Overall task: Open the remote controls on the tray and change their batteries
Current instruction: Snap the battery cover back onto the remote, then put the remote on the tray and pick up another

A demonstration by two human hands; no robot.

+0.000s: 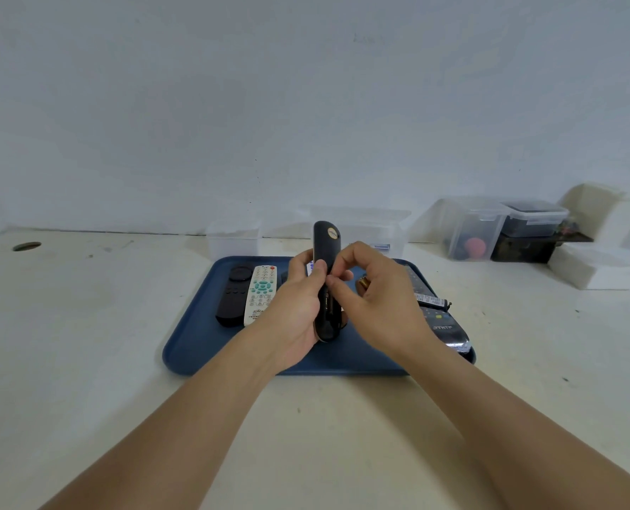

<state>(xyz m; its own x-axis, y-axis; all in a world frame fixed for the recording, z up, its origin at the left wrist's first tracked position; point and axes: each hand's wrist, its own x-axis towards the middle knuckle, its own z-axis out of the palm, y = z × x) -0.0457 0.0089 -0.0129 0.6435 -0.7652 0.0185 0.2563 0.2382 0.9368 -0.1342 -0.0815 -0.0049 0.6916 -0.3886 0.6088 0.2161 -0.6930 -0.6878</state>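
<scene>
My left hand (299,307) grips a black remote control (327,252), held upright above the blue tray (196,347) with its back towards me. My right hand (379,292) has its thumb and fingers curled against the remote's right edge at mid-height, near the battery bay. Whether it pinches a battery or the cover I cannot tell. On the tray's left lie a black remote (232,294) and a white remote (260,294). Right of my hands lie a gold-tipped battery (362,282), a dark remote (447,327) and a small black battery (433,300).
Clear plastic boxes (361,230) stand behind the tray against the wall. More lidded containers (479,233) and white foam blocks (600,266) sit at the back right. A round hole (26,246) is in the tabletop at far left.
</scene>
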